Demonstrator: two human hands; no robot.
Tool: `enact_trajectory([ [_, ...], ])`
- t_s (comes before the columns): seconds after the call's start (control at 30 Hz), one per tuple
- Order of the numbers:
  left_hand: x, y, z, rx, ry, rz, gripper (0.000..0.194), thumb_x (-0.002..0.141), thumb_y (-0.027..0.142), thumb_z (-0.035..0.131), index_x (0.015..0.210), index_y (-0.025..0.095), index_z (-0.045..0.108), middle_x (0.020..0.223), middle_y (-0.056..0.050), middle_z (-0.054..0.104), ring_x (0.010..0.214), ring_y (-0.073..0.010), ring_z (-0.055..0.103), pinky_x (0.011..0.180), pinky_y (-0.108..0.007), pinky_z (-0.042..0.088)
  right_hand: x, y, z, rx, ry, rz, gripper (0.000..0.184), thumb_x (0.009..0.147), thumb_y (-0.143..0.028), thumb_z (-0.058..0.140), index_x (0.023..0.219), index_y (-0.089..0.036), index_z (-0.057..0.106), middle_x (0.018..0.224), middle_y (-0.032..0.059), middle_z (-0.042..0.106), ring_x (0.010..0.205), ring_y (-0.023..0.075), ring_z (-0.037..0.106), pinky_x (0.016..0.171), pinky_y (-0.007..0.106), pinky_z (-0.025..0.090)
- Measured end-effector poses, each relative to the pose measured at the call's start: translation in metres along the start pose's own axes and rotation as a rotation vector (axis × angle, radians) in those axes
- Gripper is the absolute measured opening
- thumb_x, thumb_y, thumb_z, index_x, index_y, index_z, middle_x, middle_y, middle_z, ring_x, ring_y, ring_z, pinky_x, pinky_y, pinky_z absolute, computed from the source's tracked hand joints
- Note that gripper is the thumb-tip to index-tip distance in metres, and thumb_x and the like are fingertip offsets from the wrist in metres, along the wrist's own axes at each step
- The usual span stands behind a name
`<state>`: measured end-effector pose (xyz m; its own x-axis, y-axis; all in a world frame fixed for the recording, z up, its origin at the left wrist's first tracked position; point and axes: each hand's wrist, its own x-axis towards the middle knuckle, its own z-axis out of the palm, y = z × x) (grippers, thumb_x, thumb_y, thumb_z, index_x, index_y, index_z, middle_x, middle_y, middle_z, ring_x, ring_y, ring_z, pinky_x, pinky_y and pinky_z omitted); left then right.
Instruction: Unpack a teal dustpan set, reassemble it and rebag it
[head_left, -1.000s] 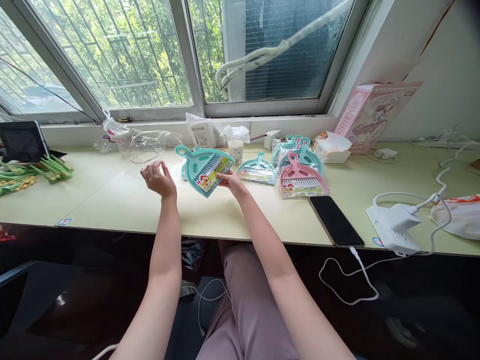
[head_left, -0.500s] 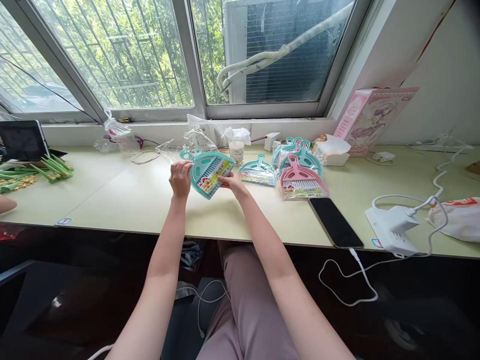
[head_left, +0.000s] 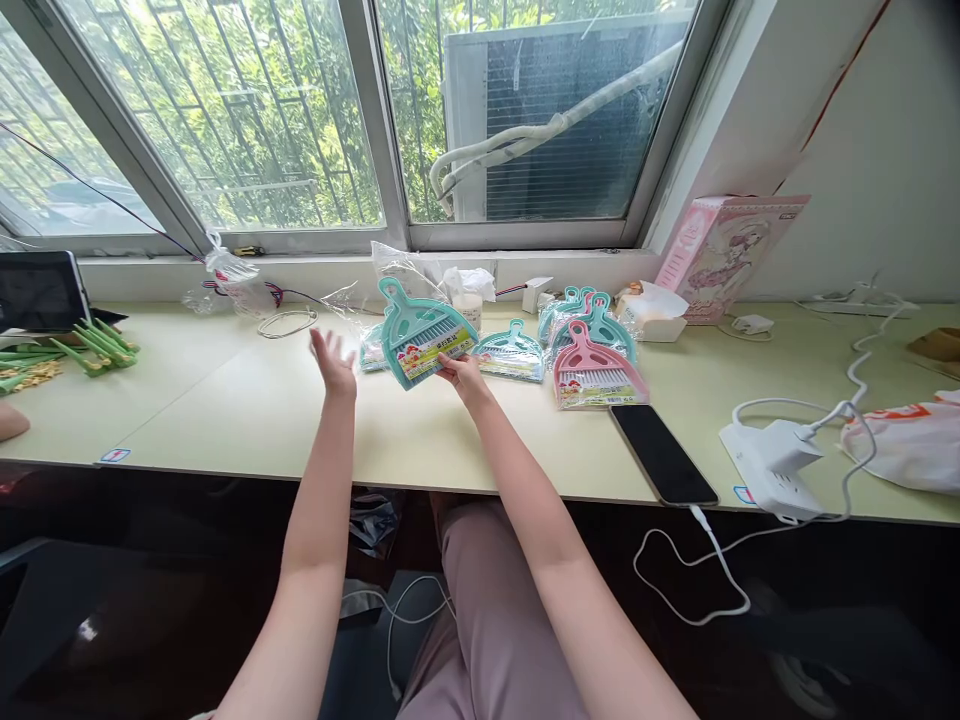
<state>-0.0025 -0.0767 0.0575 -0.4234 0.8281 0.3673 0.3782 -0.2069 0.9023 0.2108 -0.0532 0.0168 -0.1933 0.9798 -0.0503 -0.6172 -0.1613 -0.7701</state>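
A teal mini dustpan and brush set [head_left: 420, 335] with a yellow label is held up over the table, its handle tilted to the upper left. My right hand [head_left: 463, 378] pinches it by the lower right edge. My left hand [head_left: 334, 365] is off to the left, holding nothing, its fingers spread and slightly blurred. Behind the held set, another teal wrapped set [head_left: 373, 350] shows in part. To the right lie a teal set [head_left: 512, 355], a pink set [head_left: 596, 375] in clear wrap, and several more teal sets [head_left: 600, 325] stacked behind it.
A phone [head_left: 664, 455] on a charging cable lies near the front edge, left of a white power strip [head_left: 772, 465]. At the back are a tissue box [head_left: 652, 312], a pink box [head_left: 727, 255] and a cup [head_left: 469, 308]. Green stems [head_left: 101, 345] and a tablet [head_left: 41, 290] are far left.
My left hand has let go of the dustpan set's handle and moved away to the left, fingers opening. The set, still in my right hand, has turned so its handle points more upward.
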Motion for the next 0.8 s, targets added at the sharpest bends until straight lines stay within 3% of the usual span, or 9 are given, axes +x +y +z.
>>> enact_trajectory([
  [0.13,0.004,-0.006,0.005,-0.405,-0.239,-0.035,0.085,0.087,0.081,0.042,0.147,0.02,0.046,0.141,-0.02,0.058,0.127,-0.0321,0.062,0.093,-0.041,0.056,-0.004,0.0,0.004,-0.036,-0.023,0.005,0.024,0.07,-0.008,0.086,0.083,-0.016,0.067,0.081,0.0033,0.077,0.084,0.0185,0.076,0.09,0.036,0.065],
  [0.27,-0.005,-0.015,0.026,-0.546,-0.396,-0.001,0.076,0.076,0.061,0.076,0.136,0.019,0.055,0.129,-0.016,0.067,0.12,-0.0329,0.065,0.098,-0.044,0.056,-0.007,0.003,0.008,-0.084,-0.016,-0.008,0.027,0.065,-0.007,0.088,0.08,-0.017,0.067,0.078,0.0032,0.077,0.091,0.022,0.076,0.091,0.041,0.065],
  [0.33,-0.009,-0.019,0.034,-0.574,-0.455,-0.041,0.075,0.07,0.051,0.084,0.133,0.02,0.056,0.124,-0.015,0.07,0.118,-0.0332,0.066,0.101,-0.047,0.055,-0.007,0.006,0.009,-0.087,0.011,-0.042,0.025,0.066,-0.007,0.087,0.078,-0.017,0.067,0.079,0.003,0.077,0.091,0.0212,0.076,0.092,0.04,0.065],
  [0.53,-0.011,-0.031,0.039,-0.585,-0.544,-0.145,0.063,0.064,0.036,0.091,0.119,0.021,0.066,0.121,-0.012,0.073,0.119,-0.0344,0.066,0.103,-0.048,0.056,-0.005,0.01,0.009,-0.05,0.141,-0.127,0.017,0.072,-0.007,0.077,0.083,-0.017,0.068,0.084,0.0008,0.076,0.09,0.0162,0.074,0.09,0.033,0.064],
  [0.73,-0.007,-0.031,0.032,-0.556,-0.545,-0.136,0.065,0.068,0.046,0.088,0.123,0.02,0.065,0.126,-0.013,0.071,0.116,-0.0332,0.068,0.094,-0.043,0.061,-0.004,0.008,0.008,-0.039,0.091,-0.153,0.017,0.074,-0.008,0.076,0.083,-0.018,0.065,0.085,-0.0004,0.074,0.084,0.0125,0.072,0.086,0.029,0.064],
  [0.8,-0.008,-0.029,0.032,-0.539,-0.538,-0.1,0.069,0.065,0.041,0.09,0.125,0.021,0.062,0.124,-0.013,0.071,0.117,-0.033,0.068,0.096,-0.043,0.06,-0.004,0.008,0.008,-0.032,0.079,-0.151,0.017,0.074,-0.009,0.076,0.083,-0.018,0.064,0.086,-0.0004,0.075,0.083,0.0123,0.071,0.085,0.028,0.064],
])
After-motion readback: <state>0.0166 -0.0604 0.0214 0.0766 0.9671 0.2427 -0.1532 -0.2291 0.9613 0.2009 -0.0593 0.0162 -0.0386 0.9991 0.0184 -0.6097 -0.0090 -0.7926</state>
